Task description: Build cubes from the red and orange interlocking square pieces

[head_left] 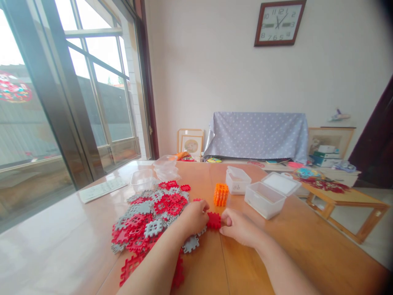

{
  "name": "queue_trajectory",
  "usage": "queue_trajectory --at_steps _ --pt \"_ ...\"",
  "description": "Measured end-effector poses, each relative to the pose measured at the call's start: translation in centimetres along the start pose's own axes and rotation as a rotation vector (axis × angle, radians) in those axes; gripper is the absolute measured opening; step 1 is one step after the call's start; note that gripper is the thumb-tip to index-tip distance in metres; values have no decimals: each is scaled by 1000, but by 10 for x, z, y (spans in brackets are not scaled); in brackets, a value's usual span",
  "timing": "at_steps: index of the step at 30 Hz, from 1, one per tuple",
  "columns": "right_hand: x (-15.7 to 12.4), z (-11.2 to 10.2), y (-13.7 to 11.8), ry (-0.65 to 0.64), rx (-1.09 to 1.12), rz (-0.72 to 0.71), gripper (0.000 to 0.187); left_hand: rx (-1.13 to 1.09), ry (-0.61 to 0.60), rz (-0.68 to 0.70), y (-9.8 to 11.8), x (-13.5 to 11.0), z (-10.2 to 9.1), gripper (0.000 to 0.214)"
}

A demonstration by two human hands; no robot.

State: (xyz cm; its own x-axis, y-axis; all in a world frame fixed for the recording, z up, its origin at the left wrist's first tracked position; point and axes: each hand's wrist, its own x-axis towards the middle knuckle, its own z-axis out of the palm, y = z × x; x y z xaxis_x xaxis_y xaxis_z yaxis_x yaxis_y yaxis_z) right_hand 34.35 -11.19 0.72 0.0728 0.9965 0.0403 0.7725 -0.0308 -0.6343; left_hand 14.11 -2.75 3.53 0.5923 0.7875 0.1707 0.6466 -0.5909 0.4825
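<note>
Both of my hands meet over a wooden table (276, 254). My left hand (193, 217) and my right hand (238, 227) are closed from either side on a small red block of interlocking tiles (213, 220). A heap of red and grey waffle-like tiles (147, 219) lies just left of my left hand. One loose grey tile (190, 244) lies under my left wrist. An orange cube built of tiles (221, 194) stands behind my hands.
Two white plastic boxes stand at the back right, one closed (238, 180) and one with its lid open (270, 194). Clear containers (153, 174) and a printed sheet (102, 189) lie at the back left. A low wooden table (344, 200) stands to the right.
</note>
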Motion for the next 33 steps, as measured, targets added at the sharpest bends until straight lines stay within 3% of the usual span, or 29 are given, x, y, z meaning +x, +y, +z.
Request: queue_trajectory --at_steps 9,16,22,24,27,33 --pt "5 4 6 0 39 1 39 97 -48 -4 2 -3 -6 22" --pt "7 6 5 73 38 -18 21 140 -113 9 4 -10 -19 17" --pt "12 3 2 195 13 21 18 133 -262 55 0 -19 -34 72" --pt "12 1 1 229 8 21 19 140 -259 51 -1 -19 -34 71" --pt "10 -2 -3 249 7 17 21 142 -221 34 -6 -18 -29 54" --pt "6 -6 -11 253 35 10 20 -1 -59 2 -24 -10 -32 42"
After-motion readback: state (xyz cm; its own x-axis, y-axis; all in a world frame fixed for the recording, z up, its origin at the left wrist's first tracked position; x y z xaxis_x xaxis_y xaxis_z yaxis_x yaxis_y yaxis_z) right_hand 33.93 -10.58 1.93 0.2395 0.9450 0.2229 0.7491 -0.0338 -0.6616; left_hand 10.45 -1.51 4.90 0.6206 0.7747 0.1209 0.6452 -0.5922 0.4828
